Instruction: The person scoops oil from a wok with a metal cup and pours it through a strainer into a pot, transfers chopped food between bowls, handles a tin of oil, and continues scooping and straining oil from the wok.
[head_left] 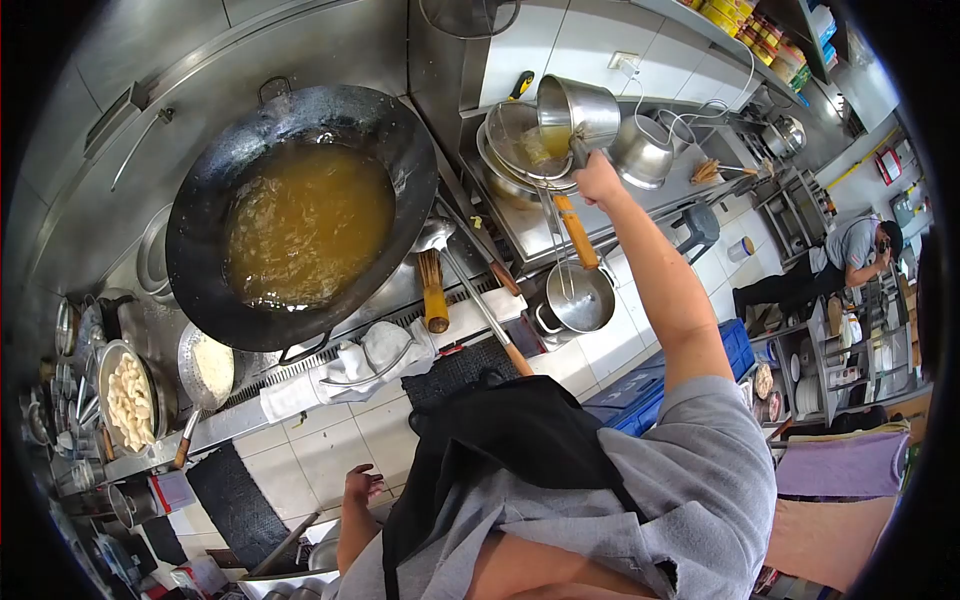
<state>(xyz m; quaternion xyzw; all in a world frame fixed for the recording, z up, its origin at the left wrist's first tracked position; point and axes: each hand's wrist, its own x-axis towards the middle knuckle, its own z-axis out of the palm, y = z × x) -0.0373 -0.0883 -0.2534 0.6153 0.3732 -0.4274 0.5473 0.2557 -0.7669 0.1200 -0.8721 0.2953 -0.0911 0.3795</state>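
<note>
The gripped metal pot point(592, 108) tilts just beyond the right hand point(600, 180)

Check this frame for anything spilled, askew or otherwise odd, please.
One minor oddity: a small yellowish scrap lies loose to the right of the wok, outside any container. The steel pot is sharply tilted over the strainer, but the right hand holds it, so that seems deliberate.
</note>
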